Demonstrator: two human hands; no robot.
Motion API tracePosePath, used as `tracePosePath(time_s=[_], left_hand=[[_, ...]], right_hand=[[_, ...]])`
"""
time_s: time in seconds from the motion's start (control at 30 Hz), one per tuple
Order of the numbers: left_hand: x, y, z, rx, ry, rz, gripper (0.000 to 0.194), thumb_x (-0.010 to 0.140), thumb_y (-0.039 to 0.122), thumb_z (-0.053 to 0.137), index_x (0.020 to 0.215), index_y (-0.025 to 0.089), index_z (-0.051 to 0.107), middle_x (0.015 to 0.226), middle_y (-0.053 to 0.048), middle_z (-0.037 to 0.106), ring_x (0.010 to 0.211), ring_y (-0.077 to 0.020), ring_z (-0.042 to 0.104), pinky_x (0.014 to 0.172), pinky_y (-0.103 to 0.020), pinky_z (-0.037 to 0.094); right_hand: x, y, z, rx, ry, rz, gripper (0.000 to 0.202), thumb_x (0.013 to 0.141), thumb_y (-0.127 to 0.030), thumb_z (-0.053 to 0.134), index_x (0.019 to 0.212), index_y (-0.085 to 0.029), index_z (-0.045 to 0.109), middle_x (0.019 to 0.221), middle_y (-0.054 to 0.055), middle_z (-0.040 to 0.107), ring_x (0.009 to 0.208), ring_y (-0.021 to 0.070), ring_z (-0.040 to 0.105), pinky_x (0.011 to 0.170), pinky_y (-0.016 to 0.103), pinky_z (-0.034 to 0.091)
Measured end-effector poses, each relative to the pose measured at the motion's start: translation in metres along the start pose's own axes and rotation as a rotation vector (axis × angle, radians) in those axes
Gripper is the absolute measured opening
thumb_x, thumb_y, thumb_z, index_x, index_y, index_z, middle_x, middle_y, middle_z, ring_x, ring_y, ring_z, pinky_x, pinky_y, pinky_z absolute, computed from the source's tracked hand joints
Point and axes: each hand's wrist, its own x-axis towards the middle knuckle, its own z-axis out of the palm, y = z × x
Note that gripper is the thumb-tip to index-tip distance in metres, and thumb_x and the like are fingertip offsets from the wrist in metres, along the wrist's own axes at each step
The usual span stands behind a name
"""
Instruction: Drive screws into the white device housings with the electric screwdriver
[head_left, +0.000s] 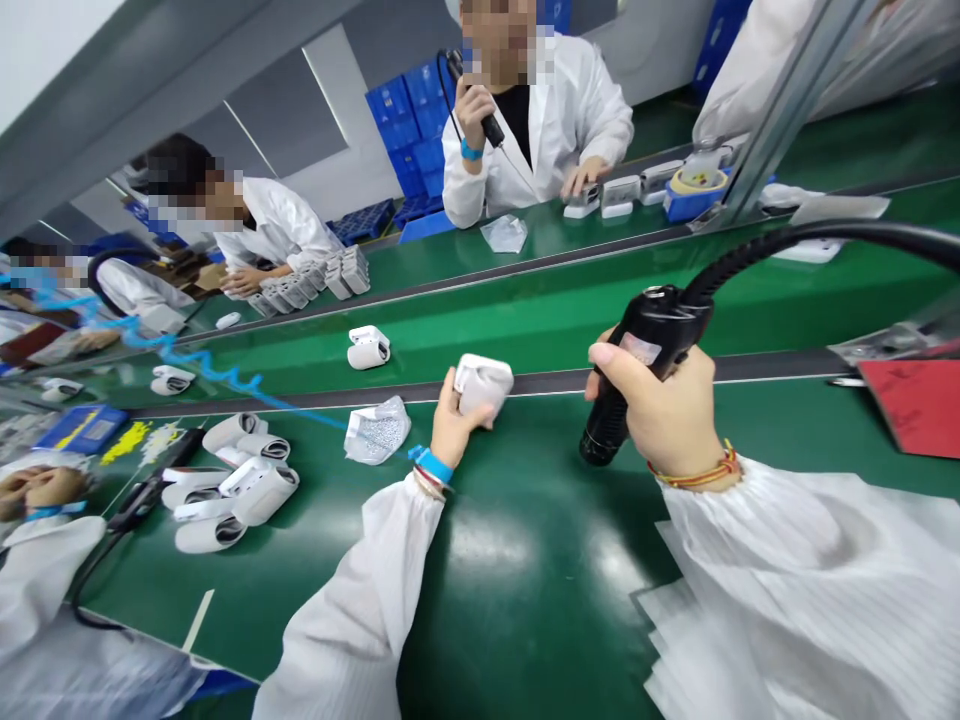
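My left hand (454,425) is closed around a white wrist blood pressure monitor (486,384) with its cuff rolled up, near the far edge of the green bench (525,590). A blue band circles that wrist. In my right hand (671,410) is a black electric screwdriver (649,335), its nose tilted down to the left and its cable running off to the right. The screwdriver is well apart from the monitor; its bit cannot be made out. Just left of my left hand lies a clear plastic bag of small screws (377,431).
Several cuffed monitors (262,490) are heaped at left, by another screwdriver (150,492) and a co-worker's hands (49,490). A green conveyor belt (547,335) carries another monitor (368,347). Opposite, a person (536,130) holds a screwdriver. A red board (915,405) lies at right.
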Motion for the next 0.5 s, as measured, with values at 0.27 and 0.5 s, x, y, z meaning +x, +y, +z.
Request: tracePosePath(time_s=[0.27, 0.5], left_hand=[[0.033, -0.022, 0.006, -0.149, 0.188, -0.005, 0.080, 0.071, 0.029, 0.071, 0.138, 0.026, 0.027, 0.145, -0.015, 0.027, 0.123, -0.0220, 0.047, 0.099, -0.032, 0.041], [-0.004, -0.006, -0.055, 0.911, 0.282, 0.384, 0.028, 0.083, 0.035, 0.053, 0.106, 0.019, 0.059, 0.116, -0.010, 0.056, 0.108, -0.0209, 0.053, 0.089, -0.035, 0.045]], right_hand=[[-0.003, -0.003, -0.001, -0.045, -0.035, -0.014, 0.027, 0.066, -0.038, 0.069, 0.069, -0.017, 0.052, 0.056, -0.001, 0.053, 0.046, 0.0120, 0.052, 0.047, 0.028, 0.044], [0.000, 0.000, -0.005, -0.035, -0.004, 0.016, 0.025, 0.067, -0.037, 0.068, 0.073, -0.018, 0.054, 0.055, -0.002, 0.055, 0.046, 0.0129, 0.052, 0.049, 0.028, 0.043]])
